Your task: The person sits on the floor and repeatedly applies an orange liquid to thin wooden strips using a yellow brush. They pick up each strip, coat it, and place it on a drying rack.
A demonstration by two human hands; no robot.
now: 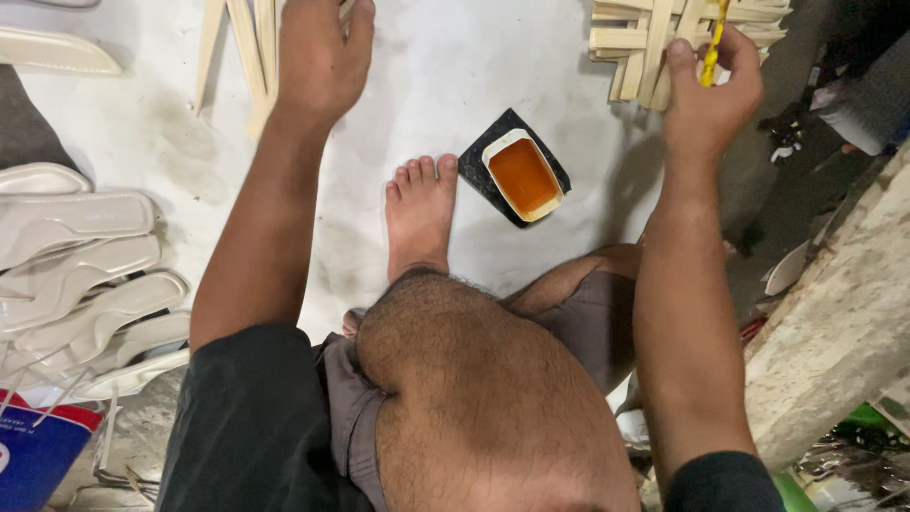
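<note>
Smudged white floor [445,66] — workshop clutter

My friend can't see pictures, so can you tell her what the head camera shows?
A seated person reaches the left hand onto pale wooden strips on a white floor, while the right hand pinches a yellow stick over a stack of similar strips. A small tray of amber liquid sits beside a bare foot, with white shoe soles at left.
</note>
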